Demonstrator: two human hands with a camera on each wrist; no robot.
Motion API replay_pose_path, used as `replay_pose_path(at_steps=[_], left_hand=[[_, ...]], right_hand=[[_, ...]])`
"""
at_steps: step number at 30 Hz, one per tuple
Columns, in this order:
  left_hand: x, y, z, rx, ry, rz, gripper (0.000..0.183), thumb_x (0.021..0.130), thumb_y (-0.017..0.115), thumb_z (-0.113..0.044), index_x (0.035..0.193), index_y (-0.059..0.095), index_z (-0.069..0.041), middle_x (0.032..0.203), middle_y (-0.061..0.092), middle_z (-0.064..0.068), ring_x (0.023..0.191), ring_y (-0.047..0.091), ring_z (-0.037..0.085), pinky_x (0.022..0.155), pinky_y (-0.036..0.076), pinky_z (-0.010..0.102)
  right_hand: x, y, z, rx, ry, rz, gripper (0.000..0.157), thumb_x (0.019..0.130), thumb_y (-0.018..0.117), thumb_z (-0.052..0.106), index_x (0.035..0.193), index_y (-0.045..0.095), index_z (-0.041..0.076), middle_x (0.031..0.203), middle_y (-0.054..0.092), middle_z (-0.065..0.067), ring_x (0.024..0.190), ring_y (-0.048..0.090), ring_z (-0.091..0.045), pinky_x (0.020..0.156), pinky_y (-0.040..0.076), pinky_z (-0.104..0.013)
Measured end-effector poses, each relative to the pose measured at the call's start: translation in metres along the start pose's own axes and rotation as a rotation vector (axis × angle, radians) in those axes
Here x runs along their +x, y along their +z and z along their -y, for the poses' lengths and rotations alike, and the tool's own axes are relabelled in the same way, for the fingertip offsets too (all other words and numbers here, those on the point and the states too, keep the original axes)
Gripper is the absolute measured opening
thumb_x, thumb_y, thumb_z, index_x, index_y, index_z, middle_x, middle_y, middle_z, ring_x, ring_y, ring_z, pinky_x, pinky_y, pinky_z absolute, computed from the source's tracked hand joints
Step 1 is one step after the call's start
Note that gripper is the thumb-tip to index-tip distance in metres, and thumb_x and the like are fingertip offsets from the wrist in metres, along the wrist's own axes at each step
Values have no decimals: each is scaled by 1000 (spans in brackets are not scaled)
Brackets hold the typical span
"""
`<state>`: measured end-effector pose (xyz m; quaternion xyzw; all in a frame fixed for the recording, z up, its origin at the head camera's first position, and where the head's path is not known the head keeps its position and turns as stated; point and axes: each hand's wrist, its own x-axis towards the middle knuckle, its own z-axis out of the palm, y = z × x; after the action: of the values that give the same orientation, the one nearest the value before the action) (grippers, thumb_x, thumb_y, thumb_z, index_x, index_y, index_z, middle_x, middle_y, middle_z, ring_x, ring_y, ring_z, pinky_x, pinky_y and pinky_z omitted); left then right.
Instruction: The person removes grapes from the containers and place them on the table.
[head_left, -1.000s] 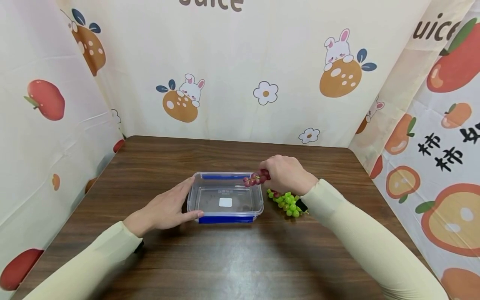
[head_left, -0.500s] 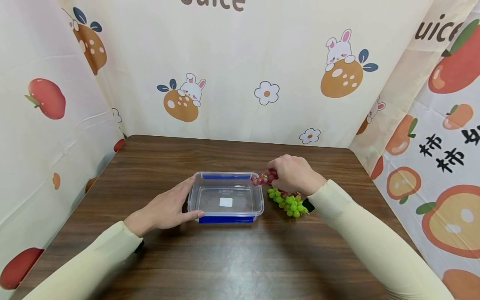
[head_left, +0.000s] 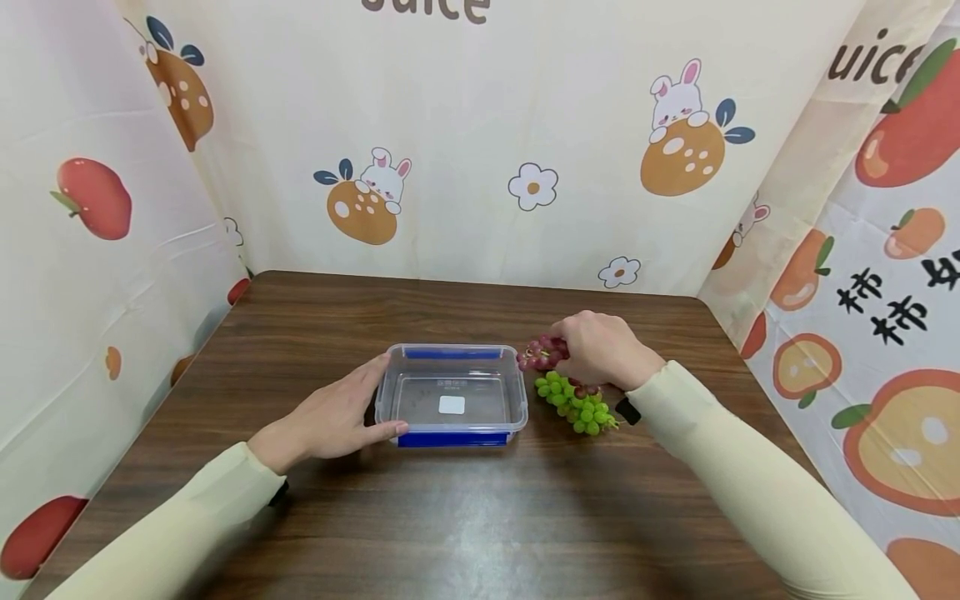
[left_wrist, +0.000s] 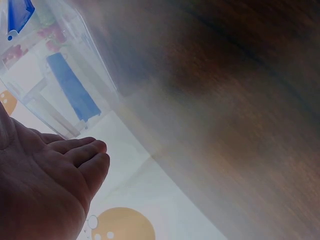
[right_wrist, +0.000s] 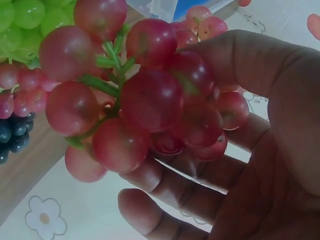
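My left hand (head_left: 330,417) lies along the left side of a clear plastic food container (head_left: 465,427), fingers stretched out and thumb at the front rim. In the left wrist view those fingers (left_wrist: 82,155) look straight. Just right of the container, my right hand (head_left: 603,350) holds a bunch of red grapes (head_left: 542,354) above the table. The right wrist view shows its fingers curled round these grapes (right_wrist: 150,100). Beneath lies a bunch of green grapes (head_left: 577,404), with more red grapes (right_wrist: 30,90) and black grapes (right_wrist: 17,132) beside it, partly hidden from the head view.
The container has blue latches (head_left: 453,439) and a white label (head_left: 451,405), and no lid is on it. All stands on a dark wooden table (head_left: 465,517). Printed fabric (head_left: 465,108) hangs behind the table and on both sides.
My right hand has drawn back to the right with the red grapes, from over the container's right rim to beside it. More of the green grapes shows. My left hand stays put.
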<state>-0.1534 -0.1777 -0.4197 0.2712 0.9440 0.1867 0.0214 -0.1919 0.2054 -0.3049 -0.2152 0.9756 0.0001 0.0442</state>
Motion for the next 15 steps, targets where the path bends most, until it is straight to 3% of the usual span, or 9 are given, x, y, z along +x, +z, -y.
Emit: replay_pose_path(at_steps=[15], left_hand=[[0,0,1,8,-4,9,118,86,50,-85,165,10,-7,167,24,16,147,37,35,109,41,57]], right_hand=[[-7,3,-16,3,49,33,36,84,74,18,119,75,16,71,56,-1,64,49,-19,52,34,-34]])
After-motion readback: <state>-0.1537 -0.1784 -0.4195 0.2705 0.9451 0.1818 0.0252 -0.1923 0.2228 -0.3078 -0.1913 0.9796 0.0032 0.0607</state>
